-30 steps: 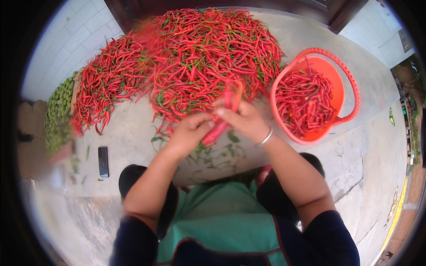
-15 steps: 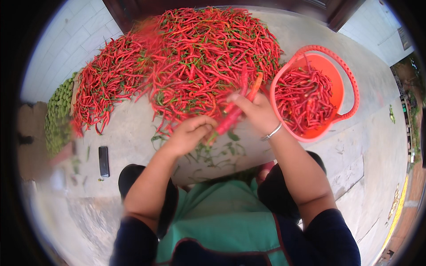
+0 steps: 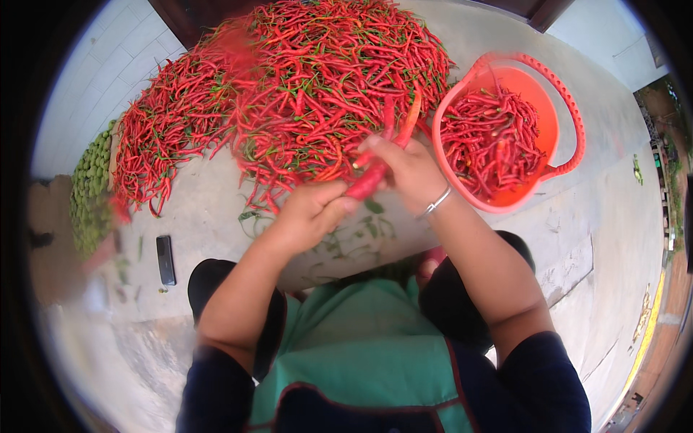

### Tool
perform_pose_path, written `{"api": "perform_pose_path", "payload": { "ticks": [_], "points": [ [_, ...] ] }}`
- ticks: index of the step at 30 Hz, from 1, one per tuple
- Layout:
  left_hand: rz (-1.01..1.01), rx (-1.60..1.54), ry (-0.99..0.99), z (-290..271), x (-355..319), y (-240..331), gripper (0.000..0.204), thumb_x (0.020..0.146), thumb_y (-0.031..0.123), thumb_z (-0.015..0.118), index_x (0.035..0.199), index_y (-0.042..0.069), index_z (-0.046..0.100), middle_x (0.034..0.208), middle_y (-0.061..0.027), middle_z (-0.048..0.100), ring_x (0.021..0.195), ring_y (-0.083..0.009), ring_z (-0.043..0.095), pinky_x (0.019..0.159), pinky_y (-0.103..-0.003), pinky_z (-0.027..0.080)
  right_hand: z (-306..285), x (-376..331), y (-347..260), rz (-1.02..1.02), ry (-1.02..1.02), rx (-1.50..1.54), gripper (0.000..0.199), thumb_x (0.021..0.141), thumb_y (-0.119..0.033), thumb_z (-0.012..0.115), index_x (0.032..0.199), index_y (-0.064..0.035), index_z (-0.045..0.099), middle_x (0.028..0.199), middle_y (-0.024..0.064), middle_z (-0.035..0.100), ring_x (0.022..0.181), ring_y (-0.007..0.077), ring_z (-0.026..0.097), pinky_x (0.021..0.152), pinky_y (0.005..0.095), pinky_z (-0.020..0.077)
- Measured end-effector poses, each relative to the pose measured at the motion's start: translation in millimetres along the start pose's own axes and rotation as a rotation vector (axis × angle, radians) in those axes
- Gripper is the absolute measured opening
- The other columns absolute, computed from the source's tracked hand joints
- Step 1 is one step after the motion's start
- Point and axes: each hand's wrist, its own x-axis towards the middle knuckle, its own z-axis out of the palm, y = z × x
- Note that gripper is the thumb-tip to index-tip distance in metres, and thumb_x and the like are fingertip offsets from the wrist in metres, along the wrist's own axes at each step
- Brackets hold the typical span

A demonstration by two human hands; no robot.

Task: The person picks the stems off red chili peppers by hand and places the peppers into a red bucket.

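Several long red chili peppers (image 3: 367,182) are gripped in my right hand (image 3: 413,177), which wears a silver bangle. Two of them, one red and one orange-red (image 3: 411,119), point up past its fingers. My left hand (image 3: 309,216) is closed in a pinch at the lower end of the thickest one; its fingertips hide the stem, if there is one. Just beyond both hands rises a big heap of red chilies (image 3: 325,79) with green stems. Beside my right hand stands a pink-orange bucket (image 3: 561,108), partly filled with red chilies (image 3: 494,144).
Loose green stems (image 3: 361,234) lie on the concrete floor between my knees and the heap. A black phone (image 3: 166,260) lies to the left. Farther left is a pile of green produce (image 3: 92,191). A dark door frame (image 3: 180,22) stands behind the heap.
The view has shifted slightly, so the heap and bucket sit higher. My left fingers have come up against the lower end of the thick chili; the green stem visible there earlier no longer shows.
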Motion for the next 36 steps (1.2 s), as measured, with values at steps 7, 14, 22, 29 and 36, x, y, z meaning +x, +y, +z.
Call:
{"api": "perform_pose_path", "payload": {
  "ticks": [7,14,22,29,36],
  "points": [
    [0.033,0.362,-0.025,16.9,27.3,-31.8,0.014,0.088,0.014,0.054,0.096,0.002,0.058,0.069,-0.0081,0.057,0.065,-0.0155,0.057,0.059,-0.028,0.045,-24.2,-10.8,-37.8,-0.213,0.207,0.073,0.023,0.089,-0.027,0.054,0.083,-0.0062,0.062,0.065,-0.0008,0.057,0.050,0.0062,0.046,0.046,0.0217,0.0364],
    [-0.294,1.122,-0.100,56.3,99.5,-164.2,0.017,0.082,0.012,0.047,0.092,0.005,0.058,0.087,-0.0129,0.065,0.080,-0.0306,0.064,0.066,-0.044,0.050,-50.6,-33.4,-49.9,-0.379,0.181,-0.130,0.027,0.089,-0.028,0.054,0.082,-0.0023,0.061,0.068,-0.0005,0.056,0.058,0.0066,0.049,0.052,0.0230,0.0390],
    [-0.258,1.167,-0.146,56.5,129.5,-179.0,0.016,0.082,0.013,0.048,0.091,0.005,0.058,0.088,-0.0123,0.065,0.082,-0.0297,0.064,0.069,-0.044,0.050,-69.5,-29.7,-52.9,-0.376,0.154,-0.219,0.022,0.089,-0.021,0.051,0.090,0.0008,0.055,0.069,0.0035,0.056,0.060,0.0113,0.054,0.057,0.0271,0.0454],
    [-0.282,0.251,0.234,-1.0,109.6,-42.2,0.016,0.085,0.020,0.061,0.088,0.004,0.062,0.068,-0.0036,0.059,0.063,-0.0131,0.054,0.061,-0.031,0.044,-63.8,-15.3,-51.3,-0.201,0.167,-0.222,0.018,0.085,-0.015,0.057,0.096,-0.0010,0.056,0.071,0.0009,0.054,0.057,0.0073,0.052,0.052,0.0242,0.0436],
    [-0.173,0.066,0.145,-7.4,75.7,45.6,0.018,0.090,0.021,0.057,0.095,0.005,0.063,0.067,0.0047,0.047,0.058,-0.0029,0.038,0.053,-0.022,0.032,-33.7,7.9,-29.3,-0.265,0.013,-0.233,0.027,0.081,-0.018,0.066,0.103,-0.0037,0.062,0.072,-0.0003,0.058,0.061,0.0054,0.052,0.055,0.0229,0.0425]
  ]
}}
